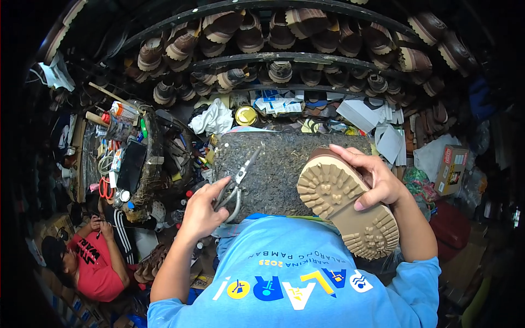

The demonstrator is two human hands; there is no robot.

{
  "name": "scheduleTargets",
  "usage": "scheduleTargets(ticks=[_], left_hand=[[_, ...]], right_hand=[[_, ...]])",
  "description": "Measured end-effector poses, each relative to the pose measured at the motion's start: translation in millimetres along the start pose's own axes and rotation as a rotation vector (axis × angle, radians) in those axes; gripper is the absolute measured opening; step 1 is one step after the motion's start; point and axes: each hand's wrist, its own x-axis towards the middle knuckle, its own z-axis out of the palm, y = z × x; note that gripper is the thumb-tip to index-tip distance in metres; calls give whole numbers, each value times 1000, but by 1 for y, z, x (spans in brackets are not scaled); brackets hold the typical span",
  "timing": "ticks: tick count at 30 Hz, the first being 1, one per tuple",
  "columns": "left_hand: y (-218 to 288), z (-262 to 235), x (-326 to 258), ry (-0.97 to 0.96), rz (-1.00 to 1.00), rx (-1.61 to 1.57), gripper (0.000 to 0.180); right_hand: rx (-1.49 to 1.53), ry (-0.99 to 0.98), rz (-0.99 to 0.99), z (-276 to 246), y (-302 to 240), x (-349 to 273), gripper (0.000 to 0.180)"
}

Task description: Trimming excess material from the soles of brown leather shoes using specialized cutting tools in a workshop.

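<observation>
My right hand (381,180) grips a brown shoe (350,205), its tan lugged sole turned up toward me. The thumb presses on the sole's waist, while the fingers wrap over the brown upper at the far side. To the left, a pair of metal scissors (240,174) lies on the dark, worn work block (279,180), blades pointing away. My left hand (205,210) is at the scissors' handles with index finger and thumb spread apart. Whether the fingertips touch the handles, I cannot tell.
Racks of brown shoes (249,33) run across the back. Behind the block are a yellow-lidded can (246,115), white cloth (213,117) and papers (361,113). A cluttered tool stand with a phone (131,165) is at left. A person in red (98,268) sits lower left.
</observation>
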Motion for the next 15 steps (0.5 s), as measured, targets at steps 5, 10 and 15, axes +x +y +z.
scheduleTargets(ticks=[5,10,15], left_hand=[[13,-18,9,-83,580,-413,77],[41,-42,19,-207,682,-255,85],[46,-51,21,-272,685,-127,83]], right_hand=[[73,-70,-79,3,-6,-4,119],[60,-60,-115,5,-7,-7,120],[-7,-97,-149,3,-8,-8,120]])
